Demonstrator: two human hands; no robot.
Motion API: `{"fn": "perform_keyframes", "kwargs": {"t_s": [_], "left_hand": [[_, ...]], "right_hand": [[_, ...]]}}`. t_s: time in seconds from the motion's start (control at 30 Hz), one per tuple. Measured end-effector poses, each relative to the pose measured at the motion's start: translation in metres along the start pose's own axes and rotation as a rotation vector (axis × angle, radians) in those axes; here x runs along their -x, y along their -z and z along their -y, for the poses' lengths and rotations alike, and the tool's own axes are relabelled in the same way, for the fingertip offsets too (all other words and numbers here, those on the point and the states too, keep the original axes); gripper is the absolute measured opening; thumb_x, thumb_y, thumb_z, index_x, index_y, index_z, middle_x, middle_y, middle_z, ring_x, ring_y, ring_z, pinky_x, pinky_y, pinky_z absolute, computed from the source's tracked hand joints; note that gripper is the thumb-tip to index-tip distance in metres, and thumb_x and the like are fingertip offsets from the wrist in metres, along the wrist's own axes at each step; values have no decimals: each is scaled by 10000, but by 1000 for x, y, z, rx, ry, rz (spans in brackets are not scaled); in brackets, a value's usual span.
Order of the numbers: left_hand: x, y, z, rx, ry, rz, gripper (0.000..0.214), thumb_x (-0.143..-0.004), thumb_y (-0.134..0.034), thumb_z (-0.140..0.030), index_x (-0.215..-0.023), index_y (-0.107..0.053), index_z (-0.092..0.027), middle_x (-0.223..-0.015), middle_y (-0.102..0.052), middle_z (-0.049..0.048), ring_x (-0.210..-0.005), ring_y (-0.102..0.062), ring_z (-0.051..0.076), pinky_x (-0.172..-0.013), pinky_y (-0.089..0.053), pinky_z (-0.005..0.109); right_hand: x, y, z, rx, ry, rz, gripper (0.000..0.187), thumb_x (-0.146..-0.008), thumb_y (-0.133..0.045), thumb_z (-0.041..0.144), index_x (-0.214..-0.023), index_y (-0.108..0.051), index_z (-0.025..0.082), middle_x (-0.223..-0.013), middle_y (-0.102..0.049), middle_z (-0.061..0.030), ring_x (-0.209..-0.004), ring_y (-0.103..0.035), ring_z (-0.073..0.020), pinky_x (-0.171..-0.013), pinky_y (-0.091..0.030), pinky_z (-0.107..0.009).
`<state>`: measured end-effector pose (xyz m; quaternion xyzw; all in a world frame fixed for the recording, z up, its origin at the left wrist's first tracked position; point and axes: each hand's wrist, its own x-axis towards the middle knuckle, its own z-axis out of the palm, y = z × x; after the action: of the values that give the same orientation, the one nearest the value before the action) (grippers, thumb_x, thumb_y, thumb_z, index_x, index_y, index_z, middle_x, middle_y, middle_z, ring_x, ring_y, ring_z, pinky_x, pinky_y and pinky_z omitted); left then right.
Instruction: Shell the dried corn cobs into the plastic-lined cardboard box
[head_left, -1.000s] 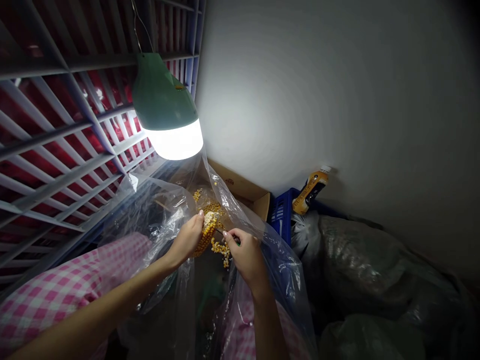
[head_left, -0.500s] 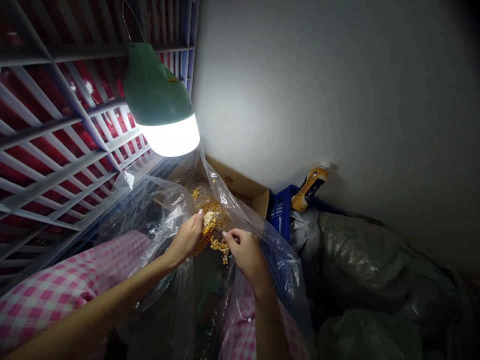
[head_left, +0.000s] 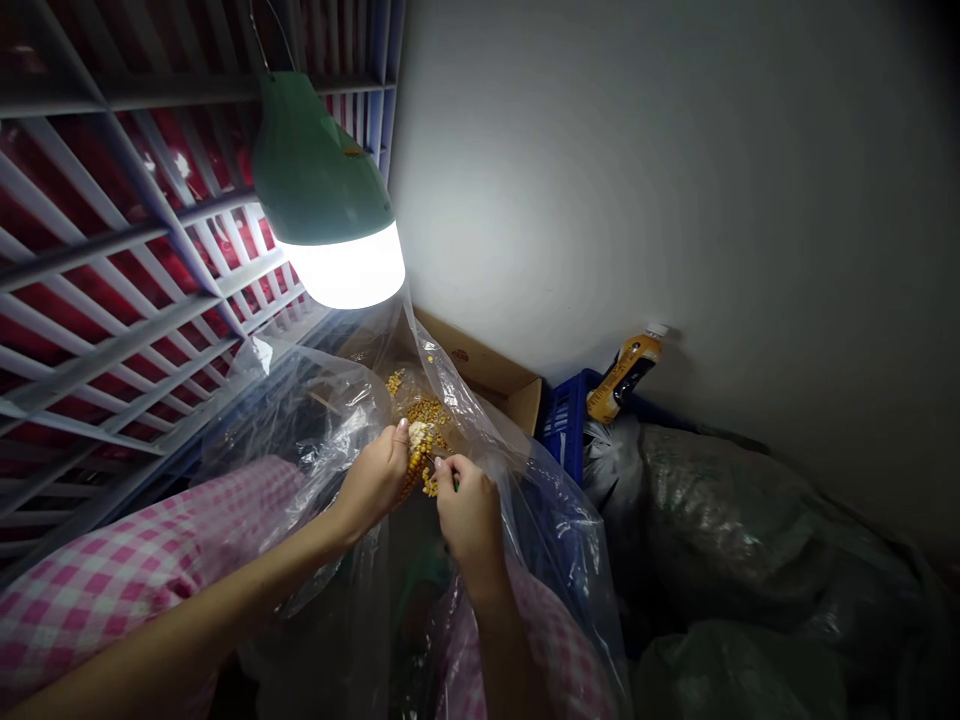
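Observation:
My left hand [head_left: 373, 475] is wrapped round a corn cob [head_left: 415, 470], thumb on top. Yellow kernels cover its lower part, while a pale stripped patch shows near the thumb. My right hand [head_left: 471, 505] is closed on a thin rod-like tool [head_left: 455, 482] with a bit of green showing. Its tip is at the cob's right side, and the fingers hide most of it. Loose corn kernels [head_left: 424, 412] lie just beyond the cob inside a clear plastic bag [head_left: 487, 430], which spreads open around both hands and over the knees.
A lit green lamp [head_left: 326, 190] hangs at upper left before a slatted plastic crate [head_left: 176, 235]. Behind the bag is a cardboard box [head_left: 487, 365] against the wall. To the right are a blue crate [head_left: 562, 425], a yellow-labelled bottle [head_left: 624, 378] and dark full sacks [head_left: 750, 520].
My right hand has moved slightly left, closer to the cob, with the tool. Kernels that were hanging or falling below the cob are fewer in view. My left hand stays nearly in place.

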<state>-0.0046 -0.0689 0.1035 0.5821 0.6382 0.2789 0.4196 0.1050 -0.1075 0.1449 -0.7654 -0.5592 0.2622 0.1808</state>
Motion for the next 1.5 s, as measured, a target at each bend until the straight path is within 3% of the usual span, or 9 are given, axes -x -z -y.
{"fn": "perform_keyframes", "kwargs": {"t_s": [0.2,0.33,0.5,0.7,0.8,0.93,1.2,1.37,1.5], "left_hand": [[-5,-10,7,282,248,88,525,-833,-194,-543,-696,-538,-170,-795,-644,103,-783,-574,241,-712,-409,330],[-4,-9,2,529,406,147,524,-813,-265,-562,-813,-585,-146,-827,-672,102,-801,-602,238,-690,-444,307],[-5,-2,-4,609,367,102,497,-794,-341,-568,-842,-586,-138,-782,-676,82,-773,-610,226,-659,-455,284],[0,-2,-8,662,329,142,499,-781,-355,-590,-810,-572,-142,-707,-663,61,-654,-601,199,-586,-453,273],[3,-1,-7,632,290,173,489,-788,-347,-584,-772,-567,-148,-679,-654,50,-620,-587,190,-576,-446,270],[1,0,-6,531,244,135,498,-798,-324,-578,-724,-570,-152,-652,-642,40,-655,-586,197,-597,-436,268],[-1,2,-4,374,172,79,475,-793,-332,-559,-687,-556,-154,-742,-652,60,-732,-574,222,-645,-425,287],[-1,3,-3,487,260,149,494,-786,-329,-567,-711,-582,-150,-675,-656,61,-655,-589,215,-606,-440,295],[-2,6,-7,640,421,188,495,-788,-337,-566,-786,-592,-141,-655,-662,64,-605,-602,204,-565,-456,293]], "right_hand": [[1,-27,13,167,-61,-126,272,-885,-335,234,-829,-593,168,-680,-662,-64,-581,-587,-167,-484,-217,-248],[-7,-23,11,125,-30,-102,250,-875,-354,260,-783,-576,190,-692,-662,-50,-591,-578,-165,-495,-227,-238],[-10,-8,4,-63,20,-106,293,-863,-363,387,-740,-548,197,-697,-639,-20,-616,-553,-150,-540,-292,-225],[-20,-18,-2,-318,-71,-135,439,-720,-495,590,-863,-526,176,-663,-579,-6,-592,-517,-141,-532,-347,-213],[-26,-18,-6,-437,-27,-71,402,-759,-468,547,-832,-562,164,-721,-611,-21,-632,-535,-133,-568,-374,-208],[-30,-15,-9,-391,40,-92,353,-811,-427,467,-766,-592,159,-721,-622,-26,-674,-540,-139,-606,-373,-212],[-29,-14,-8,-465,24,-19,337,-735,-526,476,-704,-564,142,-595,-534,18,-547,-468,-97,-512,-344,-184],[-31,-11,-8,-368,101,-43,344,-791,-449,435,-645,-552,141,-546,-478,33,-527,-398,-84,-493,-288,-188],[-30,-10,-9,-443,61,-56,422,-822,-373,466,-640,-562,136,-526,-454,28,-513,-378,-84,-480,-280,-197]]}}
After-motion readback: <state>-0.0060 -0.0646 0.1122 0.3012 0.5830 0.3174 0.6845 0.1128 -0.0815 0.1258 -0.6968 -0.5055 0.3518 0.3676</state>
